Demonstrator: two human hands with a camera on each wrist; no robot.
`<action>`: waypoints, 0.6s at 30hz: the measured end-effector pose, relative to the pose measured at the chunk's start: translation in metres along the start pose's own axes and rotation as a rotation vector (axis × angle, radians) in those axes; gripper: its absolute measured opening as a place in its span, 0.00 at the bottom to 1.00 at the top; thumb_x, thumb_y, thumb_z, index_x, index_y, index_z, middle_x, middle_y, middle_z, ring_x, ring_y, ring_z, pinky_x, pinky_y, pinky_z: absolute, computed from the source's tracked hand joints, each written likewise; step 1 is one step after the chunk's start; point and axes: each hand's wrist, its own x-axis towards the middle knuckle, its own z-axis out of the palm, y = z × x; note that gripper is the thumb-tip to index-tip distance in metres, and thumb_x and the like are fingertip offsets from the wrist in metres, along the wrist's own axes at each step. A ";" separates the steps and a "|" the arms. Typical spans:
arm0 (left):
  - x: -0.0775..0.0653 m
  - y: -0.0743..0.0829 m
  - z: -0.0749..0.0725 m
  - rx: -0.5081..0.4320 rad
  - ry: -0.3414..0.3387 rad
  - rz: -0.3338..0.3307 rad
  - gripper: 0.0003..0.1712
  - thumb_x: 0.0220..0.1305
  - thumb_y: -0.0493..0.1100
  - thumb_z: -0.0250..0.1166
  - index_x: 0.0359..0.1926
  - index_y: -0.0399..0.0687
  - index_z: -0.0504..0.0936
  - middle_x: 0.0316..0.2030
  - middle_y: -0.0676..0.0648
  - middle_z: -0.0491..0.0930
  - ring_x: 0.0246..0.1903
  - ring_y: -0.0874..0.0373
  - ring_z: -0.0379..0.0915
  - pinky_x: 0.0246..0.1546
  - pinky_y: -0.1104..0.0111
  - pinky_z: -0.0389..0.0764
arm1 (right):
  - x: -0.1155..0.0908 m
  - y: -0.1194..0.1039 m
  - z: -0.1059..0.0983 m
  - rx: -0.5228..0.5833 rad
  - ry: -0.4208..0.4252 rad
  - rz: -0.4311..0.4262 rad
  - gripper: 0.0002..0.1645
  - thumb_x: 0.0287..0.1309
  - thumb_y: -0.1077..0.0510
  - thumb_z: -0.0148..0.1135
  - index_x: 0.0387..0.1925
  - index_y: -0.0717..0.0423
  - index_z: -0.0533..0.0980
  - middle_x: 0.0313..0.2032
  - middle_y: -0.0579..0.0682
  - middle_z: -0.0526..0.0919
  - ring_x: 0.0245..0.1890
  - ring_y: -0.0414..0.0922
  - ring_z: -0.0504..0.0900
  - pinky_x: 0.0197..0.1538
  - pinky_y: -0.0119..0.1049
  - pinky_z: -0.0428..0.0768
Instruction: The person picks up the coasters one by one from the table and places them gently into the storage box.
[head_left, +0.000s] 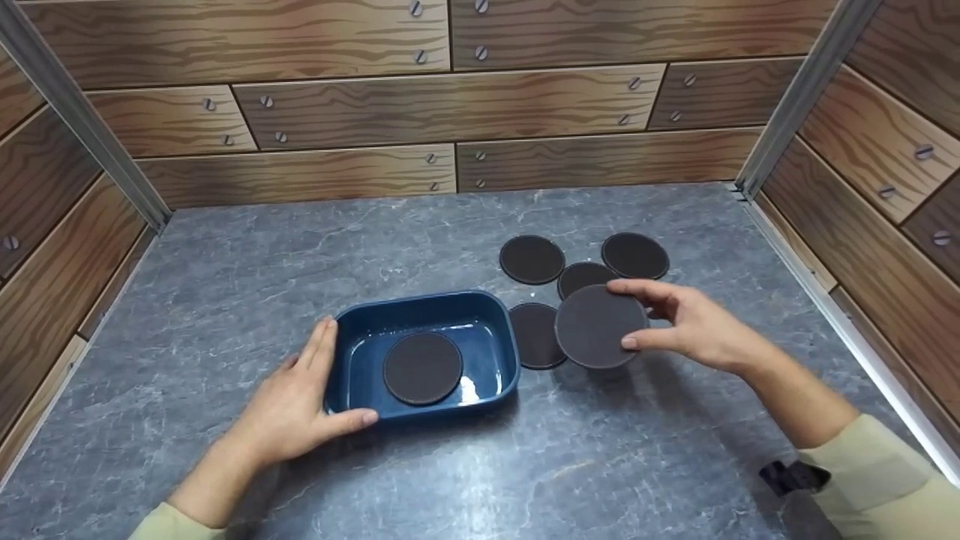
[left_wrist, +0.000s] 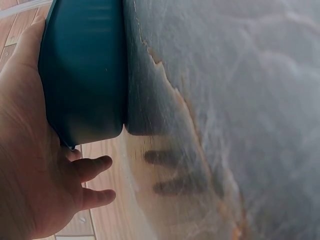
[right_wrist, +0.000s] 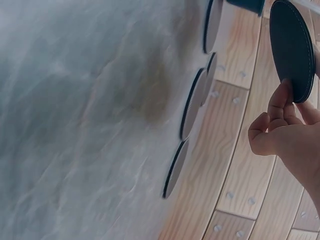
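Coaster [head_left: 589, 334], dark and round, pinched at its edge by right hand [head_left: 697, 326]: thumb on the near face, fingers at the rim and behind. Held raised off the tabletop, and the right wrist view shows a gap between it and the surface. Left hand [head_left: 292, 409] holds the left end of blue dish [head_left: 491, 375], thumb along the near wall, fingertips at the far left corner; in the left wrist view two fingers extend past the dish without touching it.

Dish is rectangular with rounded corners, upright on the table. Second coaster [head_left: 423, 367] lies flat inside, about mid-floor. Four loose coasters [head_left: 532, 259] lie flat on the table right of the dish, grouped close together; the raised one partly hides two of them in the head view. Nearest loose one is just beside the dish's right wall.

Tabletop [head_left: 247, 262] is gray, marble-patterned. Wood-look panels [head_left: 360, 112] stand on three sides, gray metal posts at the back corners. Pale sleeves [head_left: 877, 472] on both arms.
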 end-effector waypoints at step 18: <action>0.001 0.001 0.000 -0.005 -0.006 -0.004 0.76 0.59 0.80 0.67 0.85 0.35 0.42 0.84 0.33 0.43 0.70 0.32 0.68 0.68 0.33 0.66 | 0.042 -0.046 0.047 -0.006 -0.024 -0.134 0.46 0.55 0.62 0.82 0.74 0.57 0.73 0.67 0.56 0.78 0.56 0.52 0.82 0.57 0.29 0.80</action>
